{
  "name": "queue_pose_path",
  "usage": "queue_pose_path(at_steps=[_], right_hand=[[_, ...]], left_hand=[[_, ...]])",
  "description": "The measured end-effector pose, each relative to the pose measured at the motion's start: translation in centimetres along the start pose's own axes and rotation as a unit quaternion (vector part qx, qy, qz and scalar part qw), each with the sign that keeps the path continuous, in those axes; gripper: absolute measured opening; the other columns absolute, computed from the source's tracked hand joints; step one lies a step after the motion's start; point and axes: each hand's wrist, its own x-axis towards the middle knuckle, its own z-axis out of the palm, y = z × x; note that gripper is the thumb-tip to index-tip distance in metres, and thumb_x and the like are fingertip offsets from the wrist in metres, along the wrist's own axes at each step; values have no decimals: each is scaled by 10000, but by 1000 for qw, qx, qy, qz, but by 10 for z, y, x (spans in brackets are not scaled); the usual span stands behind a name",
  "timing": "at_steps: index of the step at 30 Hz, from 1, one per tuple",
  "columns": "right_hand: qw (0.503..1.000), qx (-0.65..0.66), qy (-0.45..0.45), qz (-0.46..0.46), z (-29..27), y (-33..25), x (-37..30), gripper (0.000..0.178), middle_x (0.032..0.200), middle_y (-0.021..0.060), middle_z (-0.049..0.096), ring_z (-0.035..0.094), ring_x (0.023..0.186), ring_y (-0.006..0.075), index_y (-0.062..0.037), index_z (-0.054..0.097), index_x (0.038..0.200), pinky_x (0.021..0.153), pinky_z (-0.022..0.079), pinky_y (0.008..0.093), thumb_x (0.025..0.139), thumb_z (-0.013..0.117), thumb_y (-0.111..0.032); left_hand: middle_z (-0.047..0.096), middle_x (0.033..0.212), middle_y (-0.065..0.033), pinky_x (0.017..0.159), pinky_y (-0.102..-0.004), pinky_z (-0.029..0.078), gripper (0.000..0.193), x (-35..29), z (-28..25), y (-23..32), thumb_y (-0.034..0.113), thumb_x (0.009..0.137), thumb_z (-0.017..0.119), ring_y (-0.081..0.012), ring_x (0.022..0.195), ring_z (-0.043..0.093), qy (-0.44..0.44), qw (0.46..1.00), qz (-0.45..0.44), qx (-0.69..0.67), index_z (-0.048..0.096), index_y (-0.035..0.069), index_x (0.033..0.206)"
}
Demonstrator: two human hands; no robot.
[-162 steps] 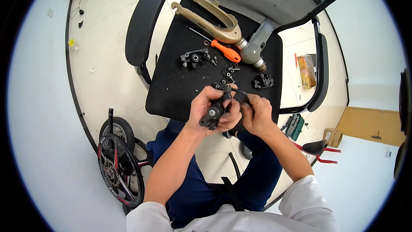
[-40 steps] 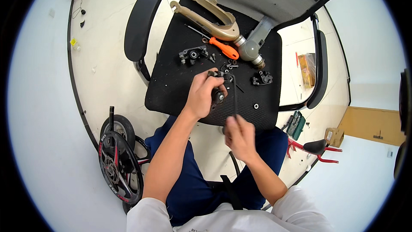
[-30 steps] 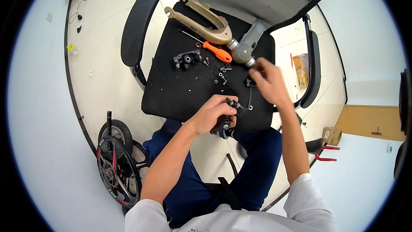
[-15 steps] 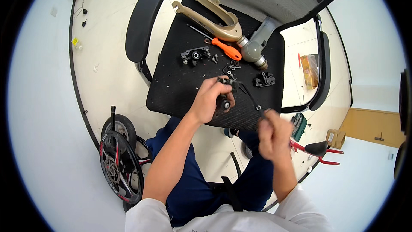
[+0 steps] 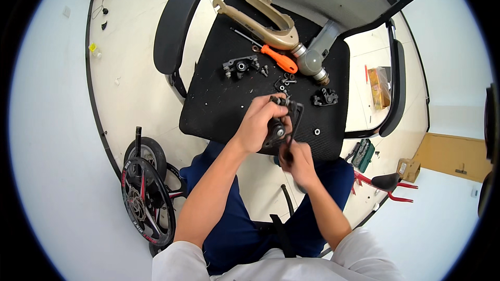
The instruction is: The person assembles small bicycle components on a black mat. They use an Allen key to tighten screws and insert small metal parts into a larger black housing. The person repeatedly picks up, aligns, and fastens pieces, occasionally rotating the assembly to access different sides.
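My left hand (image 5: 256, 127) is closed round a black metal bike part (image 5: 277, 131), with a round face and a bolt in its middle. It looks like a brake caliper, but my fingers hide much of it. Blurred by motion, my right hand (image 5: 299, 162) grips a black L-shaped hex key (image 5: 296, 125), whose bent end meets the upper end of the part. Both hands are over the front edge of the black chair seat (image 5: 208, 117). A small silver nut (image 5: 316, 131) lies to their right. Two similar black calipers, the left one (image 5: 240, 66) and the right one (image 5: 325, 97), rest farther back.
An orange-handled screwdriver (image 5: 279, 59) lies beside a beige fork (image 5: 271, 34) joined to a grey tube piece (image 5: 311, 63). Small bolts (image 5: 285, 80) are scattered mid-seat. Black armrests (image 5: 179, 26) flank the seat. Wheels (image 5: 148, 203) stand at left; a green toolbox (image 5: 366, 155) sits at right.
My right hand has moved left, bringing the hex key from the right up against the part in my left hand. The left hand has shifted slightly right.
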Motion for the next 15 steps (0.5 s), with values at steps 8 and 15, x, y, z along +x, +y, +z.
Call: queue_pose_path(at_steps=[8,15], right_hand=[[719,-485,308,-391,-30,-107,-3,281,528,115,433,463,423,179,44,525,744,419,331,327,973,474,-111],[916,-319,155,-185,-56,-72,90,467,533,127,480,497,480,200,57,522,676,491,376,370,1004,427,-262]], left_hand=[[557,614,-71,555,-241,405,172,-4,-10,-9,157,846,474,-92,557,506,8,991,-16,132,486,24,738],[539,561,-158,399,-255,331,207,-5,2,-5,237,784,458,-149,430,456,-74,997,-24,-24,393,55,707]])
